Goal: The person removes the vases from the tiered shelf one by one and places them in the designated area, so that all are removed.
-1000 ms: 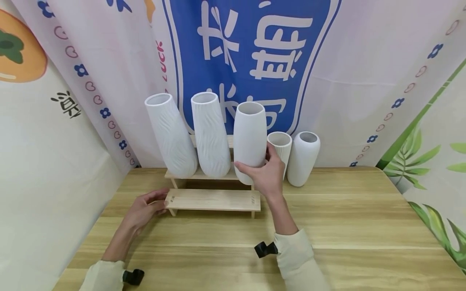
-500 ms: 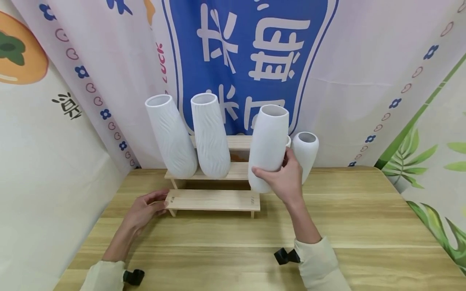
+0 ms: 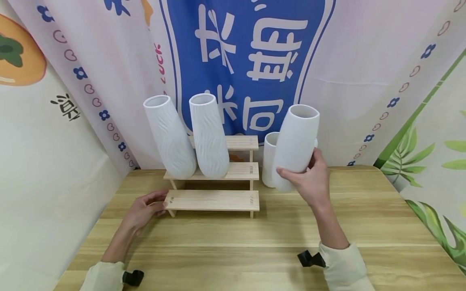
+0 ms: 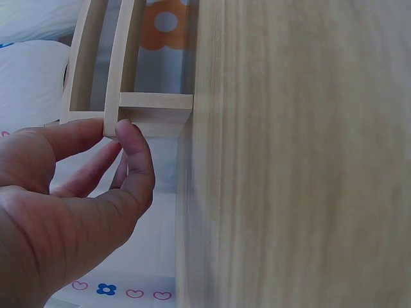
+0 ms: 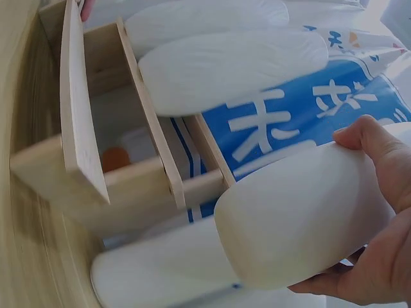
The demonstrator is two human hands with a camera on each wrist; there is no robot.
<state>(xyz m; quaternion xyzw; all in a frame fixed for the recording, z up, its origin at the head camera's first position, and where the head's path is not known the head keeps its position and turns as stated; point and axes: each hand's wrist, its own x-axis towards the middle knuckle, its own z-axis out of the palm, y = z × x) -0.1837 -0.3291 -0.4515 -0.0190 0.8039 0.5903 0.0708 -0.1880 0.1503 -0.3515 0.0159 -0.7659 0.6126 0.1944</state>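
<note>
The wooden table (image 3: 364,218) is carrying a three-step wooden rack (image 3: 212,200) in front of a printed backdrop (image 3: 255,60). Two tall ribbed vases (image 3: 209,135) are standing on the middle step of the rack, both leaning left with their open mouths up; nothing is showing inside them. The right hand (image 3: 311,182) is holding a smooth white vase (image 3: 295,145) in the air just to the right of the rack, clear of the table. The long axis of that vase is running near upright, tilting to the right, with the open mouth pointing up and the base down; its inside is not visible. The fingers and thumb are curling round its lower body. A short ribbed vase (image 3: 269,159) is standing on the table just behind it. The left hand (image 3: 143,210) is pinching the left end of the lowest step between thumb and fingers (image 4: 131,160).
</note>
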